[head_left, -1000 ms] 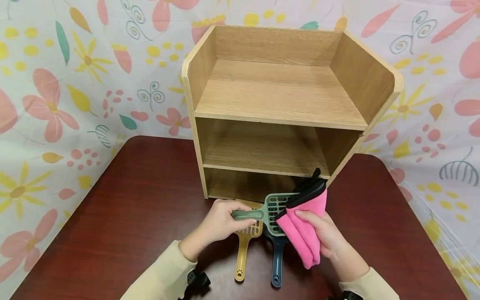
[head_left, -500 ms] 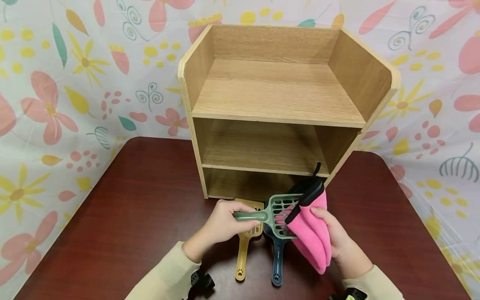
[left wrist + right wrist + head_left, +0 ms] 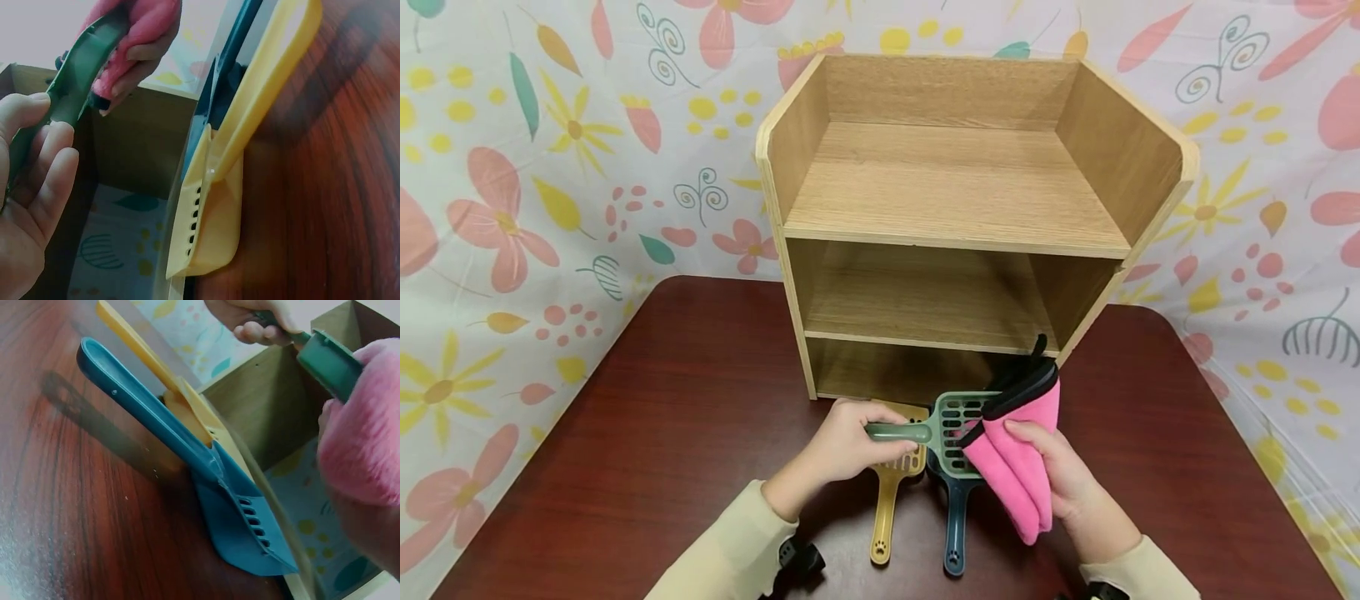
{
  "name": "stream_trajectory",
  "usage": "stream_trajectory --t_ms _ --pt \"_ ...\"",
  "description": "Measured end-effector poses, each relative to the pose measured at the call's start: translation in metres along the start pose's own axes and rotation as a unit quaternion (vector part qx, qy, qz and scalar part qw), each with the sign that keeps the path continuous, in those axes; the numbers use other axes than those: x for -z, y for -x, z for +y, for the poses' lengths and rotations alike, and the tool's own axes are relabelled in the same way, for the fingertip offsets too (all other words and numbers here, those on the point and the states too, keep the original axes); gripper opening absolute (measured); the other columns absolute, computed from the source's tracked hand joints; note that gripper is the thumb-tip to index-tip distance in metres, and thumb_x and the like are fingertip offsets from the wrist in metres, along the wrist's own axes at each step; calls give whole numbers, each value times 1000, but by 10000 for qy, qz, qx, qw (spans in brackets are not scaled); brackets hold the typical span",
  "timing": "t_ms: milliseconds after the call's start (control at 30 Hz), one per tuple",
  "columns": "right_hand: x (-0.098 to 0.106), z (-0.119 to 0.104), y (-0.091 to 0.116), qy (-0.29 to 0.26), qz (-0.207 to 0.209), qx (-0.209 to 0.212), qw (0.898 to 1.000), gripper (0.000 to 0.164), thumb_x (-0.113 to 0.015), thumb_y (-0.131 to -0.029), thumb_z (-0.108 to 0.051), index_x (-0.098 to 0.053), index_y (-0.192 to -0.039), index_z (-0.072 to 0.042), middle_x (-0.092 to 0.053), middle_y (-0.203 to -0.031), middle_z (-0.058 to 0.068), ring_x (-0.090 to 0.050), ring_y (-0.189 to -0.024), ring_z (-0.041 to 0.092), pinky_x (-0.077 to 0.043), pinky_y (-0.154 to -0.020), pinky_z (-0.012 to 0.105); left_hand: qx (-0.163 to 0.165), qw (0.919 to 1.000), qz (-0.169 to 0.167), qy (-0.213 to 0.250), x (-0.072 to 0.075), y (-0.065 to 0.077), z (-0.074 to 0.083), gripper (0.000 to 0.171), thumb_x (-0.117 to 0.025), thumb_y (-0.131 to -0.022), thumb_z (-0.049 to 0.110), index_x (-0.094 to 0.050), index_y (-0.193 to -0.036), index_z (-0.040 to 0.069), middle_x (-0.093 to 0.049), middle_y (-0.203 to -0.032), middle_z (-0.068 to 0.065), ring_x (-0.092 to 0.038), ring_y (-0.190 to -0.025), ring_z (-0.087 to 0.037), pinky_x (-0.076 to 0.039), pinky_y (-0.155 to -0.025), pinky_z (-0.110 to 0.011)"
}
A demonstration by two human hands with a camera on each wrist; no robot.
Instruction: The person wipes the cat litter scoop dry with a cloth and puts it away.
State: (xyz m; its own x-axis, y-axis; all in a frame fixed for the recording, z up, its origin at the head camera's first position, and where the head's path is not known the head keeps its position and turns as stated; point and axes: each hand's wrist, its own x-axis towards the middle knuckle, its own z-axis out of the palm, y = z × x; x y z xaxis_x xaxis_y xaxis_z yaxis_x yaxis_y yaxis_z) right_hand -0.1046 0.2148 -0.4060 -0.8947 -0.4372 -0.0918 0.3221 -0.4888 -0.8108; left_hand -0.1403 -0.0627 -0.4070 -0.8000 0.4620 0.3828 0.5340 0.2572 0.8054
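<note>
My left hand (image 3: 853, 446) grips the handle of a green litter scoop (image 3: 947, 421), held level above the table. In my right hand (image 3: 1067, 479) is a folded pink cloth (image 3: 1011, 467) with black edging and a black loop. The cloth lies against the right end of the scoop's slotted head and hides part of it. Below them a yellow litter scoop (image 3: 883, 508) and a dark blue litter scoop (image 3: 956, 529) lie side by side, handles toward me. From the right wrist the fluffy pink cloth (image 3: 369, 425) covers the green scoop's (image 3: 331, 362) far end.
Behind the scoops stands a wooden shelf unit (image 3: 955, 237) with an upper tray and two lower compartments. The scoop heads lie at its front edge. A dark red-brown table (image 3: 647, 417) carries everything, with a flower-patterned curtain (image 3: 550, 208) at the back and sides.
The cloth shifted right and its edge tilted upright half a second ago, baring more of the slots; now it has swung back left over the scoop's head. The left hand stays almost still.
</note>
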Motion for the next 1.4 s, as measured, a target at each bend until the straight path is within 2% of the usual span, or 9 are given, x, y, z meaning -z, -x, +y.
stream_trajectory --t_ms 67,200,300,433,600,800,967,1200,1400 --pt "-2 1 -1 526 851 69 9950 22 -42 -99 -10 -63 -99 -18 -70 -89 -7 -68 -80 8 -55 -71 24 -157 9996 17 -224 0 0 -1 17 -80 -73 15 -75 -87 6 -73 -77 -5 -58 -62 3 -49 -56 -14" --pt "-6 5 -4 1228 2175 -33 9683 7 -58 -93 -16 -61 -98 -20 -69 -84 -8 -67 -76 9 -56 -70 26 -527 9961 -83 -708 0 1 -3 22 -80 -74 17 -73 -92 8 -73 -83 -2 -59 -66 0 -48 -59 -10" --pt "-7 8 -4 1510 2785 -89 9485 5 -63 -91 -20 -62 -95 -21 -68 -82 -9 -67 -73 8 -55 -69 25 -861 9897 -194 -1129 2 4 -2 26 -78 -76 18 -71 -99 7 -72 -87 -2 -59 -68 -2 -46 -61 -9" --pt "-6 10 -2 1752 3190 -103 9314 3 -66 -89 -22 -64 -91 -24 -68 -78 -10 -66 -71 7 -54 -67 24 -1295 9784 -323 -1581 8 7 -1 27 -75 -80 20 -71 -103 7 -70 -88 -2 -58 -69 -3 -45 -63 -8" --pt "-8 10 1 1722 3283 -183 9286 7 -67 -88 -27 -64 -93 -23 -68 -79 -11 -66 -71 7 -54 -67 23 -1634 9714 -386 -1678 14 11 1 27 -70 -85 23 -70 -106 8 -69 -91 -2 -57 -71 -3 -45 -64 -9" --pt "-10 5 6 1694 3196 -79 9322 3 -66 -89 -26 -65 -92 -25 -69 -78 -11 -66 -69 6 -54 -65 23 -1625 9777 -303 -1293 16 16 3 29 -71 -85 19 -69 -110 5 -69 -92 -6 -57 -70 -4 -43 -58 -5" --pt "-8 0 10 1695 3095 133 9356 4 -64 -90 -21 -65 -89 -25 -69 -77 -11 -65 -68 5 -54 -63 23 -1643 9784 -155 -1244 19 19 3 30 -70 -85 18 -68 -111 2 -69 -93 -7 -55 -67 -4 -41 -56 -4" --pt "4 -8 22 1594 3053 363 9381 6 -57 -94 -19 -60 -96 -24 -69 -81 -11 -66 -71 5 -54 -64 23 -1239 9868 -21 -1043 29 25 3 26 -68 -86 15 -66 -109 4 -66 -86 -2 -52 -68 -1 -43 -56 -8" --pt "18 -16 34 1493 3003 684 9396 8 -51 -97 -19 -55 -101 -26 -68 -80 -13 -63 -70 2 -52 -63 22 -1044 9917 114 -745 40 28 7 22 -68 -86 13 -66 -107 7 -66 -90 -1 -55 -73 -2 -48 -59 -12"
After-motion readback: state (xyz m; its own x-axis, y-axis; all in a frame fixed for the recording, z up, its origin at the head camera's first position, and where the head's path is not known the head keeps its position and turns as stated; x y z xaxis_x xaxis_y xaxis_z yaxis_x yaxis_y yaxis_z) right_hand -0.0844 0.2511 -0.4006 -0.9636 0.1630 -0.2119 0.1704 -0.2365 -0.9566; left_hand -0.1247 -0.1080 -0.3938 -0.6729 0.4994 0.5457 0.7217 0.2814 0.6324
